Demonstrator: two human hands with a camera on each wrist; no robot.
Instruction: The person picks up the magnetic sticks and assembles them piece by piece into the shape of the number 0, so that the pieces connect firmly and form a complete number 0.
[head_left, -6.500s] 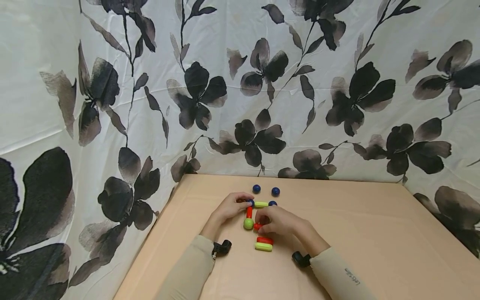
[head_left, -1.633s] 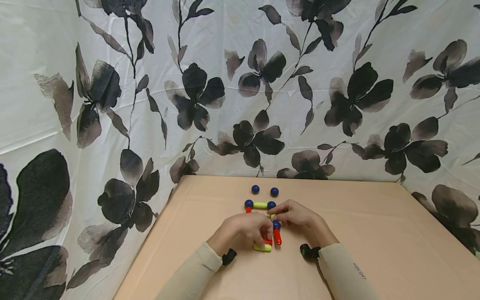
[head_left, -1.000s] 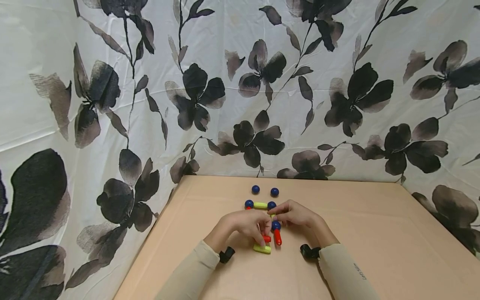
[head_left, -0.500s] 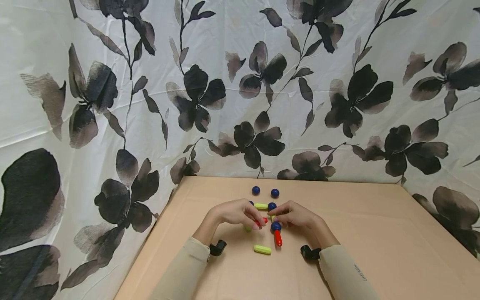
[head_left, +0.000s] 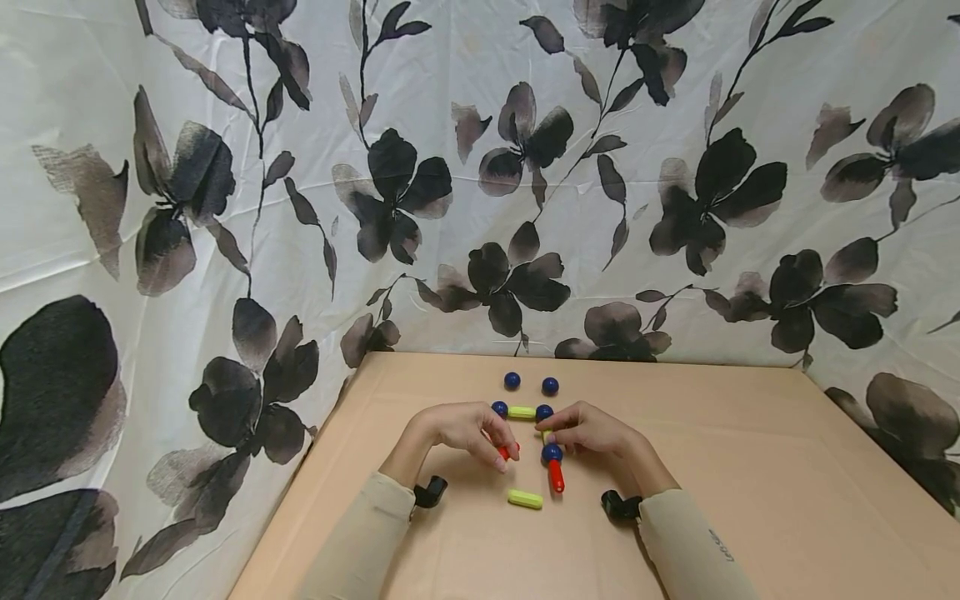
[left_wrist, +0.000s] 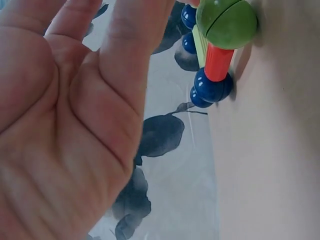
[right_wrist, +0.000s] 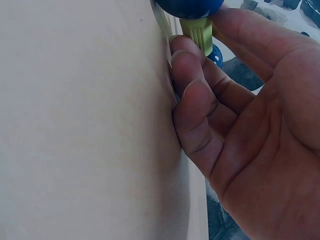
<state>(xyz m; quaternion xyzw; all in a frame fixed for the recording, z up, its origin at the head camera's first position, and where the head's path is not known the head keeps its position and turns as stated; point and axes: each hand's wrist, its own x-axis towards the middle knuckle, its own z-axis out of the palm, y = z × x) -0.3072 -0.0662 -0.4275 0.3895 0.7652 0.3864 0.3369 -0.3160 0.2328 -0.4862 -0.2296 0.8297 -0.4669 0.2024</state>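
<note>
My left hand pinches a red rod, seen in the head view; its fingertips are out of the left wrist view. Just under that hand, a green ball joins another red rod and a blue ball. My right hand pinches a short yellow-green rod that joins two blue balls. From the nearer blue ball a red rod points toward me. Across the far side, a yellow-green rod links the blue balls at the corners.
One loose yellow-green rod lies on the table nearer to me. Two loose blue balls, a left one and a right one, sit beyond the joined pieces. A flowered cloth hangs behind the table.
My left hand has picked up the red rod from beside the loose yellow-green rod and carried it away and leftward, over the green ball. Recently, my right hand has stayed in place.
</note>
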